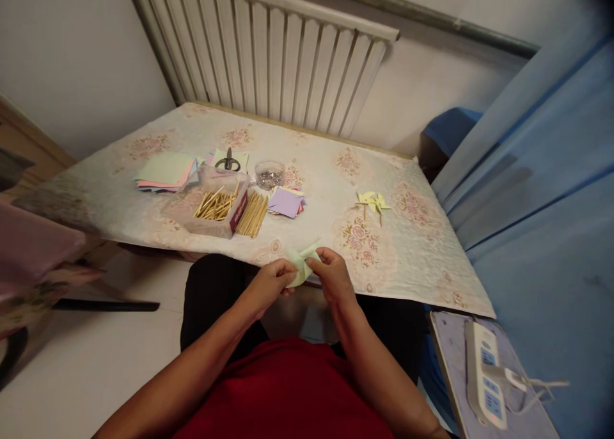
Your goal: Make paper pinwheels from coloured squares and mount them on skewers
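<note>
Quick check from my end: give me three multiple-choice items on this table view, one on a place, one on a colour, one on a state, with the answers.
1. Where do the scissors lie?
A. at the table's far side, behind the stick box
B. on the floor
C. on the power strip

2. What colour is the finished pinwheel on the table?
A. red
B. pale yellow
C. black

3. How is the light green paper held?
A. lying free on the table
B. in the left hand only
C. pinched between both hands

Answers:
1 A: they rest beyond the stick box.
2 B: its blades are pale yellow.
3 C: the left hand and the right hand both keep a grip on it.
</note>
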The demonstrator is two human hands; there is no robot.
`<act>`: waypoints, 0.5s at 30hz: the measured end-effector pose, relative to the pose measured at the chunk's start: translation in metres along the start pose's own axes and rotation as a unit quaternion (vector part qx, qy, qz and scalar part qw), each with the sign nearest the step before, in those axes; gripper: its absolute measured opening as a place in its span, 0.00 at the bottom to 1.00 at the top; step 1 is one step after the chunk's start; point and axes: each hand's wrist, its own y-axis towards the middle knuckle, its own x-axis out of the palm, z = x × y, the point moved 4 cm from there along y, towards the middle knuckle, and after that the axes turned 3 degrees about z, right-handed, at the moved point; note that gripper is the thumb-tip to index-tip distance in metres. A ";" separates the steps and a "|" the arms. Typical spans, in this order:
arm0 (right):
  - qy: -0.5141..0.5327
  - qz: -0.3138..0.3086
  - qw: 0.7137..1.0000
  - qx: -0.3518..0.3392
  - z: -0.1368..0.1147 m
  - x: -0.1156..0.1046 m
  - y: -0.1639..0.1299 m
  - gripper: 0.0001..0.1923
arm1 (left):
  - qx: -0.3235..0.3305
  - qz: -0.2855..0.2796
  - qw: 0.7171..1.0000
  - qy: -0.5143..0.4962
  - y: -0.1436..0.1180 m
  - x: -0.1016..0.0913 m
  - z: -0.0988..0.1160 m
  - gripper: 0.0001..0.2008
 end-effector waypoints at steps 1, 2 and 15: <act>0.000 0.006 1.000 0.003 0.001 -0.004 0.002 0.09 | -0.018 -0.011 1.000 0.011 0.000 -0.002 -0.005 0.08; -0.001 0.011 1.000 0.006 0.002 -0.008 0.005 0.09 | -0.034 -0.017 0.999 0.021 -0.001 -0.004 -0.010 0.09; 0.010 0.047 0.999 0.021 0.013 -0.035 0.030 0.18 | -0.075 -0.013 0.997 -0.018 0.016 -0.024 -0.045 0.14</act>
